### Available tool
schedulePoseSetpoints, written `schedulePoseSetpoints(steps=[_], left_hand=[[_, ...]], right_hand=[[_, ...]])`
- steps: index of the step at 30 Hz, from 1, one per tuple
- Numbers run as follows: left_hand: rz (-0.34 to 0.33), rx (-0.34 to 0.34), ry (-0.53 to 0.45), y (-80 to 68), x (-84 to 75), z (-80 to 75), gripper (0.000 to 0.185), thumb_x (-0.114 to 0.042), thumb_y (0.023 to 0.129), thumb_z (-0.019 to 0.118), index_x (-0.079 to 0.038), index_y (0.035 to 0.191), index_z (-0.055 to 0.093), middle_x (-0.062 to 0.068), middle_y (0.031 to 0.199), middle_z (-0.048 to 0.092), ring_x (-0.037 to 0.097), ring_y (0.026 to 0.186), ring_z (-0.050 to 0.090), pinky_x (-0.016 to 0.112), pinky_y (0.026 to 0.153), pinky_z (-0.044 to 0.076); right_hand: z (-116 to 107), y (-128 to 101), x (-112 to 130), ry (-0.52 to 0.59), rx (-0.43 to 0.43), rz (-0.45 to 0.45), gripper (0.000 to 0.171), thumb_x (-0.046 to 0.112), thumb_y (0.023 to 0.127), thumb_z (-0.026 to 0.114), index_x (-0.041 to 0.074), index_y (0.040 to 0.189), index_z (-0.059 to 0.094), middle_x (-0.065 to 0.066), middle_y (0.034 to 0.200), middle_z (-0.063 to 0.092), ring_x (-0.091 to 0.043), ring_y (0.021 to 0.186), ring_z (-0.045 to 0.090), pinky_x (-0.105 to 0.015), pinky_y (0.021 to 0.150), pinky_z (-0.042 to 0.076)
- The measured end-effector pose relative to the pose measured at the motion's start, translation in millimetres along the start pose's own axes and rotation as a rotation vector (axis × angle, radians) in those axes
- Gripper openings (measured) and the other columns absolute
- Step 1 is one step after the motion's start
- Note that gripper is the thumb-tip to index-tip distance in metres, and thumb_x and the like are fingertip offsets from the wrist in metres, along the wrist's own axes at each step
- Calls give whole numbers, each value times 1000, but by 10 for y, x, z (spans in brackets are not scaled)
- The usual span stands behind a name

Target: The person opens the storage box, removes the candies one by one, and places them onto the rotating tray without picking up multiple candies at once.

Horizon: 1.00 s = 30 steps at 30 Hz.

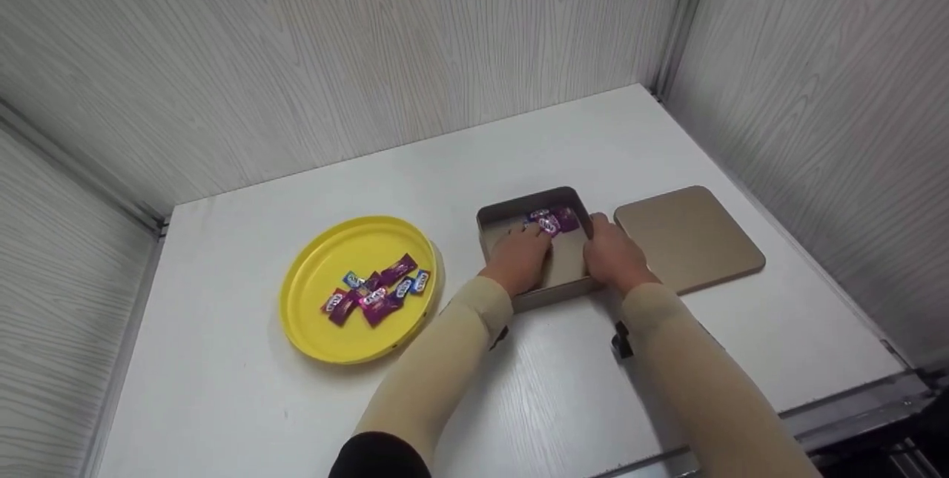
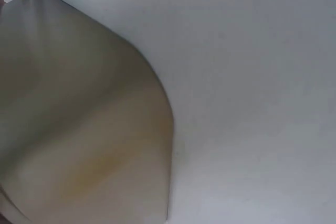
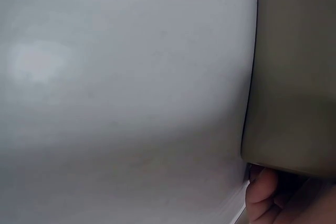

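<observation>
A tan tin box stands open in the middle of the white table. Several purple-wrapped candies lie at its far side. My left hand lies palm down inside the box, with its fingers stretched up to those candies. My right hand grips the box's right wall, thumb along the rim. In the right wrist view a fingertip shows below the box's wall. The left wrist view holds only a blurred rounded corner of the box against the table.
A yellow round plate at the left holds several purple and blue candies. The box's flat lid lies just right of the box. Grey panelled walls close off the back and both sides.
</observation>
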<state>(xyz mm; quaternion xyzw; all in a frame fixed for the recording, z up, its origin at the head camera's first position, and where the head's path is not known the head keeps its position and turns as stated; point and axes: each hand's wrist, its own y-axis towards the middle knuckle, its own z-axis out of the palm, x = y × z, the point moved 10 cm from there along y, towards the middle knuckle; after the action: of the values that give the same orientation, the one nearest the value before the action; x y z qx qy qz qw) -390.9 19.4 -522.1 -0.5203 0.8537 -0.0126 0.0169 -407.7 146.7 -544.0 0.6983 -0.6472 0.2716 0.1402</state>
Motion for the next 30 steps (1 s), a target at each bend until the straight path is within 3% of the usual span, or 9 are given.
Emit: schedulePoseSetpoints(steps=[7,17,26,30], left_hand=[[-6,12,-10,-40,13,14,22,-18,105,53,-10,112,72,5,112,62,21,102,63,35,89,53],[-1,57,-12,-66,36,58,19,-19,106,52,-12,114,68,4,108,67,20,100,63,35,88,52],[-14,16,17,-56,68,36,18,-20,105,55,-13,110,70,3,105,72,20,98,68,36,87,54],[-7,-5,-31,-84,63,-7,13,-21,100,61,-12,104,69,3,98,71,20,91,67,37,82,54]], right_hand=[[-17,-7,-3,5,1,23,45,11,98,36,0,141,39,-24,131,57,-40,118,57,-60,99,43],[28,3,-12,28,26,39,47,12,99,37,-1,145,36,-25,133,56,-38,113,56,-60,99,43],[34,45,3,33,15,25,45,12,100,38,-1,143,38,-24,129,58,-38,112,57,-59,99,44],[47,35,-2,19,27,11,46,12,99,37,-2,143,38,-24,130,57,-38,115,57,-59,100,43]])
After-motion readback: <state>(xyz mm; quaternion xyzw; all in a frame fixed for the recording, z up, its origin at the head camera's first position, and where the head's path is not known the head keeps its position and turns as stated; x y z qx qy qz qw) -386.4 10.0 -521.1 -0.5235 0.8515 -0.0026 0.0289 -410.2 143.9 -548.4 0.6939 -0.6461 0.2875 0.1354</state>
